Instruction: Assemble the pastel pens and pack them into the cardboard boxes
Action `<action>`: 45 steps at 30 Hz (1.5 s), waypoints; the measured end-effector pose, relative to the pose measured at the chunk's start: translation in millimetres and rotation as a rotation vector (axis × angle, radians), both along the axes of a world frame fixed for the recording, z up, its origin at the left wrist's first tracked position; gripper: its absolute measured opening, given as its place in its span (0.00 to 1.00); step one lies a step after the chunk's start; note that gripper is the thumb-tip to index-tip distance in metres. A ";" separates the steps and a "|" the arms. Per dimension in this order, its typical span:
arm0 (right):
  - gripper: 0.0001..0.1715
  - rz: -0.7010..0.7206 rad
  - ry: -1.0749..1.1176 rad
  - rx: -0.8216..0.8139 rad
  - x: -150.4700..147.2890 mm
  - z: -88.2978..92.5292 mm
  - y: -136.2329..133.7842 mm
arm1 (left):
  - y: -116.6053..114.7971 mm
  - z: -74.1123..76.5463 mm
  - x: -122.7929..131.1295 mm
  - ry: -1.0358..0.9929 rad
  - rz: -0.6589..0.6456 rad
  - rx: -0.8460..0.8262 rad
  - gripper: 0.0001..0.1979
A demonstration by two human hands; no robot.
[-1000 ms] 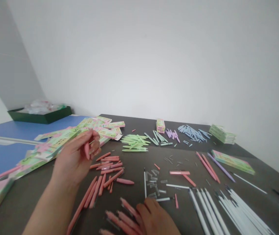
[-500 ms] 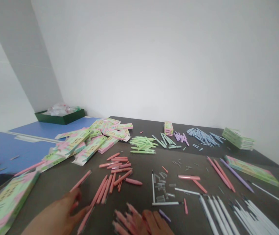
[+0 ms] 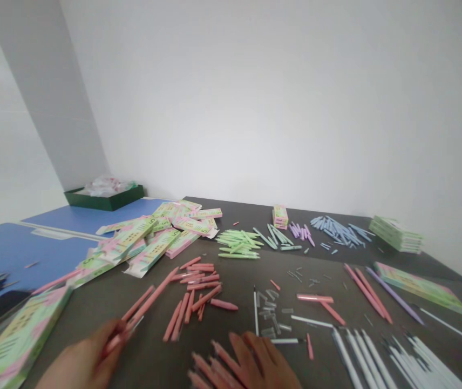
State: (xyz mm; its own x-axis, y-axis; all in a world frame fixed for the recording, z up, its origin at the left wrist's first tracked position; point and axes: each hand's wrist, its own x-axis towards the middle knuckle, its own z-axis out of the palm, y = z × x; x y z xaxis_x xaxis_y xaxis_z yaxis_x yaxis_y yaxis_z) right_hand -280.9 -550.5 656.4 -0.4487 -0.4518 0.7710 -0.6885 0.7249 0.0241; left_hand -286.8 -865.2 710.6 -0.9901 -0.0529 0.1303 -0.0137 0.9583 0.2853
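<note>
My left hand (image 3: 93,351), at the lower left, is closed around a few slim pink pen barrels (image 3: 154,297) that point up and to the right; a thin pale tip shows beside them. At the bottom middle, my right hand (image 3: 263,359) lies against a bundle of pink pen barrels (image 3: 215,370). Its fingers cover part of the bundle, and their grip is partly hidden. Between and beyond my hands sits a loose pile of pink barrels (image 3: 202,278), with several more lying side by side in front of it (image 3: 180,319).
Green pens (image 3: 237,243), blue pen parts (image 3: 336,229) and purple ones (image 3: 301,232) lie farther back. White refills (image 3: 360,351) spread at the right, near small clear caps (image 3: 269,310). Printed cartons (image 3: 154,248) heap at the left. A green tray (image 3: 105,200) holds plastic bags.
My left hand has lifted the barrel from the left end of the row and now holds it with another. My right hand's fingers have shifted slightly forward, covering a purple piece.
</note>
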 end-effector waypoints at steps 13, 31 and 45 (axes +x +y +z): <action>0.11 0.009 -0.005 -0.112 -3.8 78.6 51.1 | 124.2 67.6 -30.3 0.429 -0.778 0.312 0.11; 0.08 -0.068 -0.135 -0.321 -11.5 66.5 51.5 | 176.6 40.8 -64.3 -0.704 -0.529 1.977 0.11; 0.29 0.120 -1.354 -1.122 -34.7 72.4 75.0 | 188.1 37.4 -72.5 -0.259 -0.268 1.500 0.17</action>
